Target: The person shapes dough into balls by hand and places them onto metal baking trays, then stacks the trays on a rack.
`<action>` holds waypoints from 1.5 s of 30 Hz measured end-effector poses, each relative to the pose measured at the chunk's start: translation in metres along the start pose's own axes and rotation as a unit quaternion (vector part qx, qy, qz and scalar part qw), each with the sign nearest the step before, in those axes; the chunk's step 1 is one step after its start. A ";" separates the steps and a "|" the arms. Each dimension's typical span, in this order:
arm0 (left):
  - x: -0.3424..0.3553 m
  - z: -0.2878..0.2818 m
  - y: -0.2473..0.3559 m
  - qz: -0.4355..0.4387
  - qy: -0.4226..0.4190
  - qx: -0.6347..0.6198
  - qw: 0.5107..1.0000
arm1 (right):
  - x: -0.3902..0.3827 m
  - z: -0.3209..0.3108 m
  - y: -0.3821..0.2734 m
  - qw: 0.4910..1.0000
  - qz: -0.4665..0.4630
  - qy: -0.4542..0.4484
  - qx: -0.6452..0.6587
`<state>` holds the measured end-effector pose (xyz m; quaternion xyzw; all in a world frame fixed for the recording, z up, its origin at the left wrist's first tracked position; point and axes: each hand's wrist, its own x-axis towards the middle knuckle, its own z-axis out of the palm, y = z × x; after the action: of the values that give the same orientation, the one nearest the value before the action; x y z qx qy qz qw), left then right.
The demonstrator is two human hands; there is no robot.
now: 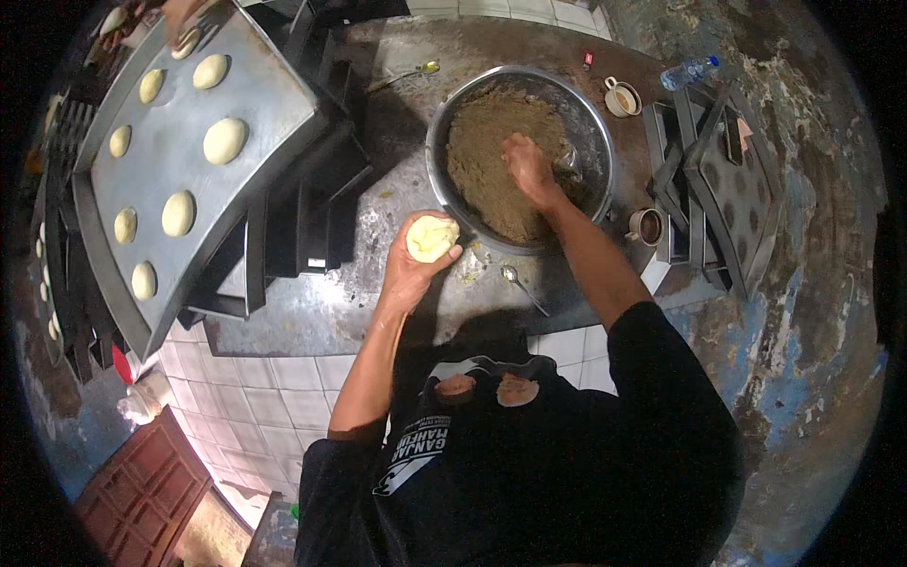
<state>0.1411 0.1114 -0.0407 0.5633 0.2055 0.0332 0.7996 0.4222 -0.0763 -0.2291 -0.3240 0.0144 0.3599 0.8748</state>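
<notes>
My left hand (pixel 404 276) cups a piece of pale yellow dough (pixel 432 239), its face hollowed and folded, beside the near left rim of a wide metal bowl (pixel 436 142). The bowl holds a brown, crumbly paste-like filling (pixel 491 128) spread over most of its inside. Over the middle of the bowl, my right hand (pixel 531 170) is closed, its curled fingers down at the filling; the fingertips are partly hidden. Just right of that hand, a shiny metal piece lies against the filling, too unclear to name.
A tilted metal tray (pixel 156 189) with several dough balls (pixel 225 141) stands left on stacked trays; another person's hand (pixel 179 19) touches dough there. Spoons (pixel 524 288) lie on the metal table. Cups (pixel 621 97), a water bottle (pixel 690 73) and dark baking pans (pixel 737 194) stand right.
</notes>
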 end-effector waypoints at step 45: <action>-0.210 0.055 0.067 0.066 0.057 0.145 0.986 | -0.350 0.303 0.044 0.628 -0.505 -0.142 -0.575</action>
<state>-0.0186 0.0269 0.0972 0.6827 0.2155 0.0883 0.6926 0.0718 -0.0953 0.0756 -0.6623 -0.4858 -0.1612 0.5471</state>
